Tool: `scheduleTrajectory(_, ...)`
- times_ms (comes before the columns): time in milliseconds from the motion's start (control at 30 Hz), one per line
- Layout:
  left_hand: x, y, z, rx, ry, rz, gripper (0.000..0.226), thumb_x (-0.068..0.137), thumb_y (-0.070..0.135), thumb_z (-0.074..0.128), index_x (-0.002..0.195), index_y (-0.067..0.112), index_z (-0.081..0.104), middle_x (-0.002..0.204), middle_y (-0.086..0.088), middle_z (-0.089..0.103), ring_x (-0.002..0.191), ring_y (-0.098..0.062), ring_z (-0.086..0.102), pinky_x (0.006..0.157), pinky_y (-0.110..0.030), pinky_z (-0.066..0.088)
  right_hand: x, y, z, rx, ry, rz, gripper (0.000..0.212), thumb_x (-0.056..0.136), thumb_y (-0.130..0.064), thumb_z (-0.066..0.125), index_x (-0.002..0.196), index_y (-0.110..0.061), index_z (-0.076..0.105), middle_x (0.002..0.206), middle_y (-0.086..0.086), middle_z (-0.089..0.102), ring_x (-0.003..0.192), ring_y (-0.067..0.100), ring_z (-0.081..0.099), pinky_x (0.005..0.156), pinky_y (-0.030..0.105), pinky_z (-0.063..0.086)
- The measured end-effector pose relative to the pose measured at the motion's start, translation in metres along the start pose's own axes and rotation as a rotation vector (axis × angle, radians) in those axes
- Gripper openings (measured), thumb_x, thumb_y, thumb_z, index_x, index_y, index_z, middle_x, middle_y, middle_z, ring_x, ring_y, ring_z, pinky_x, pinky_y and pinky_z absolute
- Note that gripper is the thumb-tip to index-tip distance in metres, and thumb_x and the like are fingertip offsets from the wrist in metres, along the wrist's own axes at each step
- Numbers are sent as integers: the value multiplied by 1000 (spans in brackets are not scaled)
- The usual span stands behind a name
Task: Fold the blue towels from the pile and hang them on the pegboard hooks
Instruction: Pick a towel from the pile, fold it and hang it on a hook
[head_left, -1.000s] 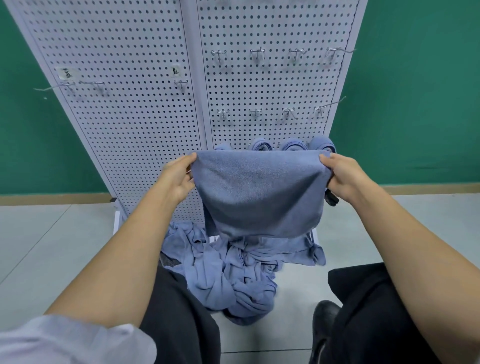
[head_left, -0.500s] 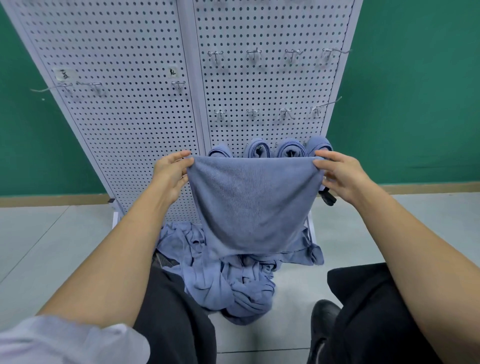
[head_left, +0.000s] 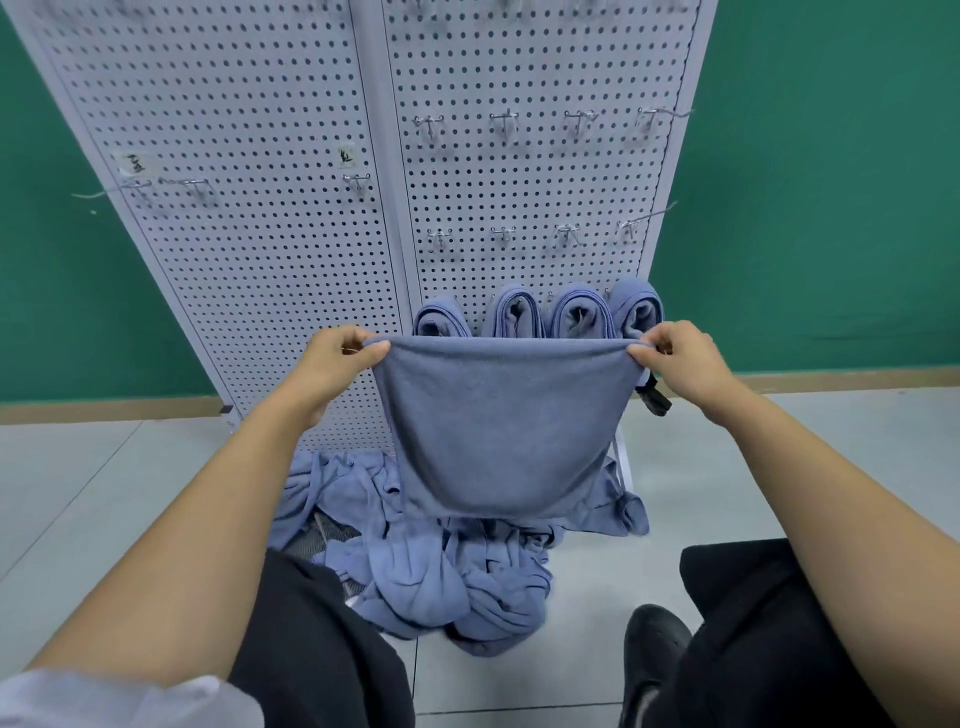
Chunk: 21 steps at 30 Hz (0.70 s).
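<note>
Pulled tighter than before, the folded blue towel is pinched at its top corners by the left hand and the right hand, kept flat between them so it stays neat for the hooks above, with the pile below.

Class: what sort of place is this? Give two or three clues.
Probably a staged work or practice room, not a home: a freestanding white pegboard with wire hooks, a bare green wall, and blue towels piled on the tiled floor.
</note>
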<state>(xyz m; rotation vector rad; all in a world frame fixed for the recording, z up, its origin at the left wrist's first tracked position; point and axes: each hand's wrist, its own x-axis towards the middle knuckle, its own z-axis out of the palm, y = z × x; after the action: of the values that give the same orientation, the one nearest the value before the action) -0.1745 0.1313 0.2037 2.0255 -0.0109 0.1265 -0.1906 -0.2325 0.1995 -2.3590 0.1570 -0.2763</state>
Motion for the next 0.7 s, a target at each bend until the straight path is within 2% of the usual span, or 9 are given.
scheduleTrajectory(67, 0, 2, -6, -249, -58, -99, 18, 96, 21, 55, 79, 16, 56, 78, 2, 57, 77, -11, 51, 77, -26, 43, -1, -5, -6, 362, -112, 57, 16, 93, -24, 59, 82, -13, 56, 83, 8, 54, 76, 20, 47, 65, 33, 41)
scheduleTrajectory(100, 1, 3, -7, -374, -54, -158, 19, 96, 21, 55, 78, 16, 57, 75, 3, 59, 74, -12, 52, 75, -27, 45, 0, -8, -7, 560, -172, 122, 15, 92, -24, 61, 81, -14, 56, 79, 6, 53, 75, 19, 47, 66, 29, 43)
scheduleTrajectory(200, 1, 5, 0, -531, 34, -361, 15, 92, 19, 61, 79, 12, 59, 54, 3, 59, 58, -13, 54, 54, -26, 49, -3, -17, 0, 843, -228, 351, 20, 90, -17, 64, 74, -15, 52, 53, -3, 52, 47, 8, 51, 48, 21, 48)
scheduleTrajectory(267, 0, 10, 11, -573, 81, -430, 11, 88, 17, 67, 84, 8, 62, 59, -1, 64, 59, -15, 60, 49, -24, 53, -4, -25, 6, 899, -186, 414, 25, 90, -15, 65, 71, -16, 48, 41, -7, 47, 37, 5, 50, 47, 20, 50)
scheduleTrajectory(333, 0, 19, 23, -586, 98, -393, 10, 86, 16, 70, 86, 8, 64, 67, -3, 66, 60, -14, 64, 54, -26, 54, -5, -37, 10, 917, -183, 395, 22, 91, -13, 64, 73, -15, 52, 41, -8, 50, 38, 4, 53, 60, 23, 56)
scheduleTrajectory(433, -5, 37, 48, -530, 33, -270, 6, 87, 15, 69, 85, 9, 67, 68, 0, 69, 58, -9, 66, 61, -23, 55, -12, -59, 20, 895, -227, 281, 11, 91, -9, 62, 81, -10, 60, 54, -3, 58, 42, 4, 56, 64, 24, 59)
scheduleTrajectory(533, -12, 53, 74, -428, -38, -156, 6, 89, 15, 67, 89, 9, 69, 67, 2, 65, 53, -4, 61, 65, -19, 56, -21, -77, 36, 824, -256, 169, 13, 90, -9, 64, 79, -12, 58, 62, 0, 56, 50, 7, 55, 66, 25, 60)
scheduleTrajectory(633, -15, 61, 90, -373, -64, -88, 10, 89, 17, 67, 95, 10, 70, 77, 0, 68, 67, -8, 63, 71, -22, 57, -25, -89, 46, 818, -238, 109, 10, 90, -10, 64, 84, -12, 57, 69, 3, 55, 56, 10, 55, 67, 26, 60)
scheduleTrajectory(700, -15, 63, 95, -390, -64, -62, 15, 90, 17, 66, 100, 8, 71, 83, -1, 71, 73, -9, 67, 69, -20, 56, -27, -93, 49, 842, -261, 75, 6, 90, -12, 64, 87, -11, 59, 74, 5, 58, 59, 11, 60, 67, 26, 60)
